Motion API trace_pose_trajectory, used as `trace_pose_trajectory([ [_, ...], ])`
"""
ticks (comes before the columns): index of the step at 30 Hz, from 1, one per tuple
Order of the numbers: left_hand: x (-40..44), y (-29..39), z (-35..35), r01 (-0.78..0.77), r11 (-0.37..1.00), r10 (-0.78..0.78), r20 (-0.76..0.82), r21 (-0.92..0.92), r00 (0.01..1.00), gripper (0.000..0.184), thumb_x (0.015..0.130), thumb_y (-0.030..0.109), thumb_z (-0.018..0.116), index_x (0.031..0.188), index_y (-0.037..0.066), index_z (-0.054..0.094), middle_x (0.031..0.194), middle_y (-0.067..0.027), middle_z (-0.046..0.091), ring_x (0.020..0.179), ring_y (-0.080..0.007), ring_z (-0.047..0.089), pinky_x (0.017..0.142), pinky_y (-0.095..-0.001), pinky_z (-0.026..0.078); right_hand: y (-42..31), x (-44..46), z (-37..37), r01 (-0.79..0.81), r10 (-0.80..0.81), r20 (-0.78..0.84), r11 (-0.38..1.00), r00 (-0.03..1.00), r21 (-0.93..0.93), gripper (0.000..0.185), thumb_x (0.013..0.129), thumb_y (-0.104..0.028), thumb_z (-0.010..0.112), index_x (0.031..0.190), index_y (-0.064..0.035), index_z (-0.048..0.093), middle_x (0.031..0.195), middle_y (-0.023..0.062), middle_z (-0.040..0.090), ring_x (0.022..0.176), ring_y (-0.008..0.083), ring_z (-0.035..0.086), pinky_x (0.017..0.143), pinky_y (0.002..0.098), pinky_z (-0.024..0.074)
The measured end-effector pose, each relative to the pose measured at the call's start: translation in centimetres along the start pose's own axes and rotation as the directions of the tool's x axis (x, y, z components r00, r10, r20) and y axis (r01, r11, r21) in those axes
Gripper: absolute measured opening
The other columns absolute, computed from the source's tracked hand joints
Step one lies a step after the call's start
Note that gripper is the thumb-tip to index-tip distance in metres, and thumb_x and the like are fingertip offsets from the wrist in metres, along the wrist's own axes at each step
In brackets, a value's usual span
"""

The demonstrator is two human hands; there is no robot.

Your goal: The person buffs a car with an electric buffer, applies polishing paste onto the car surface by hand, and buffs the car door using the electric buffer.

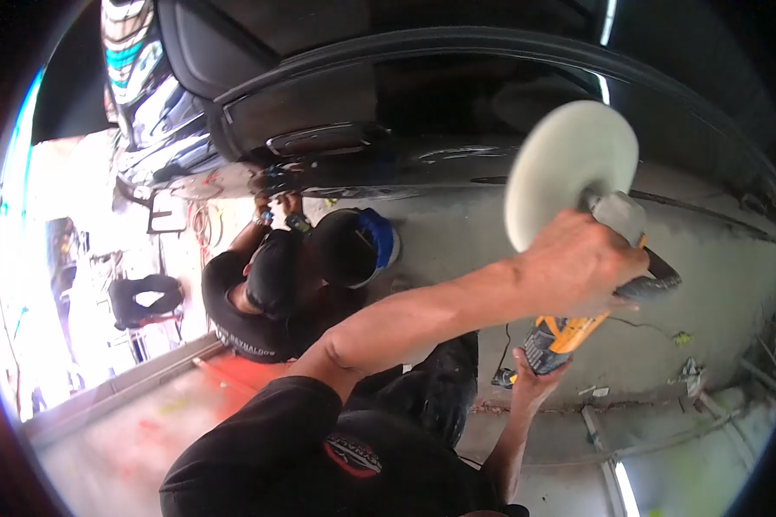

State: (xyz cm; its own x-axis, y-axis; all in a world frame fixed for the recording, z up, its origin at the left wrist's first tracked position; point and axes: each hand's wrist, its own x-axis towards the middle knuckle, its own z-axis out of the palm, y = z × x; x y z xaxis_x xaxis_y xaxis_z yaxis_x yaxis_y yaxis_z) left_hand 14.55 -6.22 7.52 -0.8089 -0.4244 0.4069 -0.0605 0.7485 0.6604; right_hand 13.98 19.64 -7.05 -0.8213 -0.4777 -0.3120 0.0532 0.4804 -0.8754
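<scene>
A yellow and black power polisher (569, 332) is held in both of my hands. My left hand (582, 258) wraps over its grey front end, with the arm stretched across the view. Lower down, my right hand (541, 379) grips the dark rear end of the tool. The round whitish pad (571, 172) looks blurred and is tilted beside the glossy black car panel (457, 103). Whether the pad touches the panel cannot be made out.
To the left a person in a black cap (274, 271) crouches by the car's lower edge, hands near the bodywork. Beside them is a round dark container (345, 246) with a blue cloth (378, 241). A thin cord (647, 324) lies on the floor.
</scene>
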Motion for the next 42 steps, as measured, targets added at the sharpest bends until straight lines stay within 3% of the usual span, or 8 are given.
trace_pose_trajectory([
  [4,-2.2,0.1,-0.4,0.049,0.998,-0.049,0.016,0.043,0.999,0.029,0.066,0.019,0.082,0.083,0.005,0.063,0.068,-0.0083,0.067,0.061,-0.0242,0.068,0.054,-0.0364,0.054,1.6,-0.5,-0.2,0.140,-0.134,0.092,0.989,0.987,-0.054,0.094,0.064,-0.015,0.093,0.138,0.0035,0.038,0.120,0.0149,0.056,0.107,0.0262,0.055,0.093,0.0380,0.0462],
  [7,-5.3,0.0,-1.9,0.117,0.992,-0.116,-0.020,0.048,0.993,0.032,0.066,0.025,0.078,0.084,0.004,0.062,0.069,-0.0086,0.066,0.064,-0.0300,0.068,0.054,-0.0403,0.052,2.7,-2.2,0.5,0.026,-0.028,0.218,1.000,0.976,0.013,0.100,0.061,-0.022,0.096,0.138,0.0038,0.037,0.125,0.0170,0.053,0.114,0.0277,0.052,0.097,0.0395,0.0438],
  [12,-10.3,0.8,-6.4,0.223,0.965,-0.212,-0.088,0.136,0.973,0.030,0.066,0.024,0.079,0.077,0.007,0.056,0.063,-0.0058,0.062,0.059,-0.0284,0.066,0.051,-0.0388,0.050,2.2,-5.0,2.6,0.164,-0.122,0.406,0.984,0.906,-0.072,0.100,0.060,-0.024,0.097,0.137,0.0044,0.039,0.123,0.0178,0.055,0.112,0.0302,0.056,0.097,0.0408,0.0452],
  [18,-14.3,1.8,-10.0,0.388,0.912,-0.358,-0.206,0.131,0.911,0.034,0.067,0.026,0.084,0.074,0.007,0.056,0.062,-0.0059,0.062,0.056,-0.0273,0.064,0.050,-0.0380,0.048,-1.3,-6.1,3.7,0.179,-0.121,0.563,0.983,0.818,-0.048,0.100,0.064,-0.024,0.095,0.138,0.0052,0.036,0.122,0.0191,0.058,0.110,0.0283,0.060,0.093,0.0395,0.0496],
  [22,-16.0,1.4,-11.4,0.418,0.904,-0.384,-0.251,0.094,0.888,0.037,0.068,0.029,0.085,0.076,0.007,0.057,0.062,-0.0070,0.062,0.056,-0.0283,0.063,0.049,-0.0380,0.047,-2.0,-6.3,3.8,0.293,-0.192,0.606,0.953,0.772,-0.071,0.099,0.065,-0.026,0.094,0.139,0.0052,0.035,0.121,0.0207,0.060,0.109,0.0290,0.062,0.091,0.0399,0.0515],
  [28,-17.1,1.3,-12.5,0.448,0.887,-0.404,-0.277,0.115,0.872,0.035,0.069,0.028,0.085,0.077,0.007,0.058,0.062,-0.0066,0.061,0.054,-0.0272,0.062,0.048,-0.0379,0.048,-2.0,-6.4,4.4,0.193,-0.113,0.618,0.979,0.778,-0.063,0.104,0.063,-0.036,0.094,0.138,0.0073,0.036,0.117,0.0216,0.061,0.106,0.0297,0.063,0.090,0.0405,0.0512],
  [39,-17.6,1.7,-14.8,0.436,0.869,-0.394,-0.207,0.233,0.896,0.034,0.071,0.025,0.088,0.076,0.006,0.061,0.060,-0.0048,0.060,0.049,-0.0204,0.058,0.047,-0.0339,0.044,-1.2,-8.1,7.4,0.300,-0.232,0.662,0.954,0.713,0.011,0.099,0.066,-0.034,0.093,0.136,0.0055,0.036,0.116,0.0198,0.062,0.103,0.0301,0.065,0.087,0.0414,0.0529],
  [42,-16.8,1.8,-14.7,0.414,0.887,-0.385,-0.168,0.203,0.907,0.034,0.071,0.025,0.088,0.076,0.007,0.060,0.061,-0.0051,0.060,0.049,-0.0204,0.058,0.046,-0.0340,0.043,-0.8,-8.1,7.1,0.205,-0.157,0.658,0.979,0.737,0.004,0.100,0.066,-0.027,0.094,0.140,0.0032,0.034,0.121,0.0209,0.061,0.108,0.0308,0.064,0.089,0.0399,0.0536],
])
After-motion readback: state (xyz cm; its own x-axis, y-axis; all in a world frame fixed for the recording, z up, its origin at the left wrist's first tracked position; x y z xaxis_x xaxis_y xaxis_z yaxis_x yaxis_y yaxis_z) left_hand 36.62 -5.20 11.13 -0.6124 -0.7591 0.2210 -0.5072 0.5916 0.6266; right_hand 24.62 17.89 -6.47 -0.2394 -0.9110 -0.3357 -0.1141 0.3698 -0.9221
